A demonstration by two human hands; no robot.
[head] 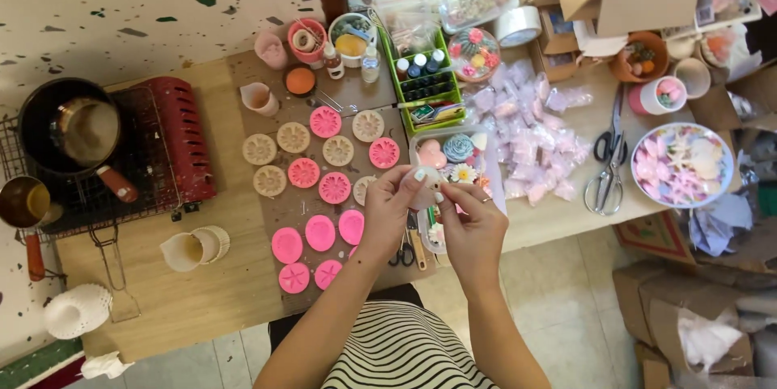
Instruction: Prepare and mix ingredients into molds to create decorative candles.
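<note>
While both hands meet above the table edge (243,308), the left hand (387,209) and right hand (469,231) pinch one small pale mould (426,188) (fingers closed on it). Pink moulds (320,231) lie just left.

Wooden table (202,292) against speckled terrazzo wall (121,0), tiled floor (566,276).
</note>
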